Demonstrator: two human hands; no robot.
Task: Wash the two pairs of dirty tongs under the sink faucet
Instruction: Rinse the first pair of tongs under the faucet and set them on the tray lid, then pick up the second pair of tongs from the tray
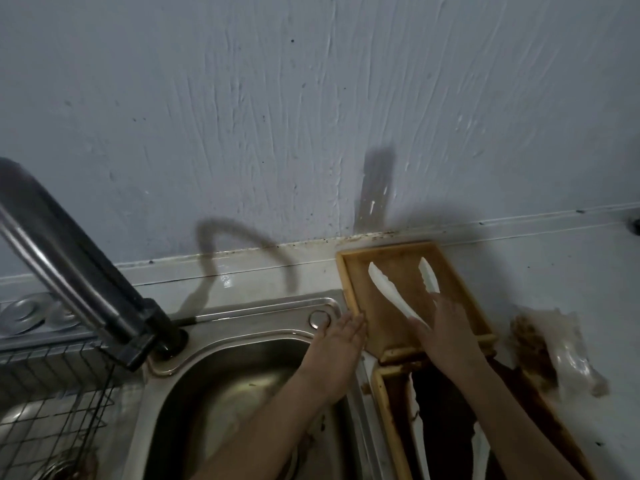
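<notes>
A pair of white tongs (388,289) lies in the far wooden tray (460,282), its two arms spread toward the wall. My right hand (446,330) rests over the tongs' near end and is closed on it. A second white pair of tongs (481,448) lies in the near tray (391,410), which is smeared with dark brown mess and partly hidden by my right forearm. My left hand (343,334) lies flat, fingers together, against the far tray's left edge beside the sink (242,386). The faucet (69,254) arches over the sink at the left; no water shows.
A wire dish rack (52,403) stands left of the sink. A crumpled plastic bag (561,351) with brown residue lies on the counter right of the trays. The grey wall runs close behind the counter.
</notes>
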